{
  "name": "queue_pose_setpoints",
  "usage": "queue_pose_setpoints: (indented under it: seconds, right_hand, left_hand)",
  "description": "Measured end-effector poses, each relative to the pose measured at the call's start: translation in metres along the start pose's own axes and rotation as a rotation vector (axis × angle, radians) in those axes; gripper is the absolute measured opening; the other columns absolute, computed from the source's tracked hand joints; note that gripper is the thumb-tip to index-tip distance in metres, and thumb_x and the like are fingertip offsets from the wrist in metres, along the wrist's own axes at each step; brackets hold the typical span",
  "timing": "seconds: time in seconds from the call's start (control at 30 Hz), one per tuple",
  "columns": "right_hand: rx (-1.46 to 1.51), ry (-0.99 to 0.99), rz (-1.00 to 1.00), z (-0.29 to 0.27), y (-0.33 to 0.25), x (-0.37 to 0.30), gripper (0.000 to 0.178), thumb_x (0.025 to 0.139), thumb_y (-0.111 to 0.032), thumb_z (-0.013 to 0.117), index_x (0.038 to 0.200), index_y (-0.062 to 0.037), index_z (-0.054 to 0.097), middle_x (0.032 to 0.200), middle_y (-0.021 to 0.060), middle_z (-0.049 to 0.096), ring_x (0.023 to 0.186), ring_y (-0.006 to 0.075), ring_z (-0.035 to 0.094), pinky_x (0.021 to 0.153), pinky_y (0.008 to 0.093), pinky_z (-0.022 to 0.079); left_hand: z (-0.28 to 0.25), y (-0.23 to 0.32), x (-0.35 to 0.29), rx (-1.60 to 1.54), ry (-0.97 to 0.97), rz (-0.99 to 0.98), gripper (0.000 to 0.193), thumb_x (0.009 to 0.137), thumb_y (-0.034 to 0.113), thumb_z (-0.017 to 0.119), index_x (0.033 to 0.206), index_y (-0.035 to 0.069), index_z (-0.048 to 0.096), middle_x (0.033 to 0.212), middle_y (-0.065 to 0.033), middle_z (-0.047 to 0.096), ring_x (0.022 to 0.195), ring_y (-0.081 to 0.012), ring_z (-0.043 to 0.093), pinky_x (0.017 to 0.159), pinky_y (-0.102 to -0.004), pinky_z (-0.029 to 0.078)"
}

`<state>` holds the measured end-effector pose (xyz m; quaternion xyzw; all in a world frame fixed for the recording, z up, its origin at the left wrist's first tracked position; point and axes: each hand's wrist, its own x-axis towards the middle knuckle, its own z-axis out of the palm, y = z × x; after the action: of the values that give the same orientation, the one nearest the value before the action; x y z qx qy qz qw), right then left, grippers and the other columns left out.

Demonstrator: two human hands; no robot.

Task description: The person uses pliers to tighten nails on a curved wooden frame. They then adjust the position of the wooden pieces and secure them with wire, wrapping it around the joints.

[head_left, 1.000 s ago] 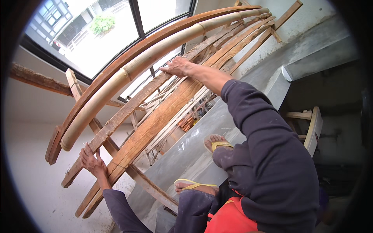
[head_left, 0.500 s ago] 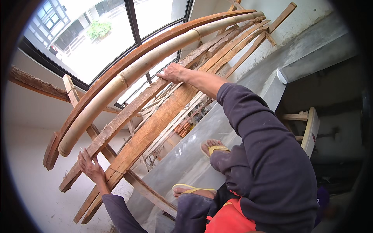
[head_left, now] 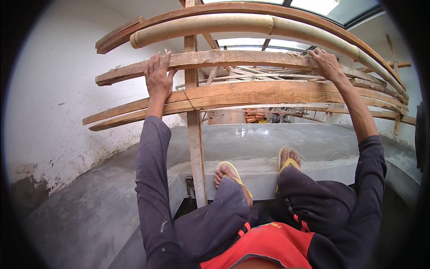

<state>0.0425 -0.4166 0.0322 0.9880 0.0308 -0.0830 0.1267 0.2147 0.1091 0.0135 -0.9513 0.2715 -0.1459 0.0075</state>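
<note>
A rough wooden beam (head_left: 251, 58) lies level across the frame in front of me, its sawn end to the left of an upright wooden post (head_left: 195, 154). My left hand (head_left: 158, 78) grips this beam just left of the post, fingers lying up over its face and top edge, thumb at the lower edge. Farther right, my right hand (head_left: 325, 63) is closed over the top edge of the same beam, fingers bent. Above it runs a bamboo pole (head_left: 210, 28). Below are two planks (head_left: 268, 92) tied to the post with thin wire.
A reddish-brown timber (head_left: 233, 7) curves along the top, in front of windows. My sandalled feet rest on a grey concrete ledge (head_left: 251, 134). A white, stained wall (head_left: 58, 89) stands at left. Stacked orange bricks (head_left: 255, 115) and loose poles lie beyond the planks.
The view has swung round and levelled, so the beams now run straight across. Both hands remain on the same beam.
</note>
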Motion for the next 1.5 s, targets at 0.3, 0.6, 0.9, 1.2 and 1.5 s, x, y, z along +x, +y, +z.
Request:
queue_pose_setpoints:
  seconds: [0.3,0.6,0.9,1.2,1.5]
  right_hand:
    - [0.257,-0.205,0.245,-0.120,-0.009,-0.042,0.053,0.084,-0.039,0.066,0.129,-0.0140,0.052,0.085,0.0128,0.062,0.086,0.0264,0.062,0.077,0.0427,0.047]
    - [0.819,-0.067,0.073,-0.161,-0.073,-0.025,0.030,0.093,-0.019,0.050,0.116,-0.0048,0.063,0.095,0.0159,0.066,0.083,0.0234,0.062,0.079,0.0395,0.048]
    - [0.482,0.024,-0.208,-0.197,-0.127,0.019,0.028,0.092,-0.011,0.049,0.112,-0.0018,0.066,0.092,0.0172,0.065,0.087,0.0312,0.063,0.082,0.0426,0.046]
    - [0.549,-0.026,-0.155,-0.181,-0.108,-0.016,0.027,0.091,-0.008,0.049,0.110,0.0016,0.065,0.101,0.0212,0.064,0.091,0.0336,0.062,0.083,0.0408,0.046]
    - [0.537,-0.198,0.090,-0.138,-0.049,-0.084,0.030,0.093,-0.016,0.049,0.113,0.0015,0.062,0.104,0.0236,0.064,0.099,0.0349,0.061,0.088,0.0392,0.044]
  left_hand:
    - [-0.006,0.007,-0.011,-0.129,0.051,-0.027,0.057,0.083,0.042,0.064,0.134,0.025,0.049,0.130,-0.0075,0.047,0.129,-0.0270,0.037,0.109,-0.0434,0.024]
    - [-0.004,0.007,-0.008,-0.151,0.084,-0.042,0.060,0.081,0.043,0.066,0.135,0.022,0.049,0.133,-0.0070,0.046,0.130,-0.0272,0.036,0.109,-0.0436,0.026]
    - [-0.007,0.006,-0.006,-0.162,0.100,-0.038,0.057,0.075,0.037,0.071,0.128,0.022,0.055,0.125,-0.0061,0.051,0.122,-0.0247,0.043,0.107,-0.0424,0.029]
    - [-0.017,-0.013,0.002,0.004,-0.005,0.191,0.052,0.078,0.037,0.069,0.126,0.020,0.057,0.111,-0.0045,0.057,0.109,-0.0241,0.052,0.098,-0.0384,0.042]
    - [-0.017,-0.014,0.000,0.057,0.022,0.215,0.049,0.077,0.042,0.068,0.121,0.021,0.062,0.107,-0.0023,0.060,0.104,-0.0229,0.056,0.096,-0.0381,0.045]
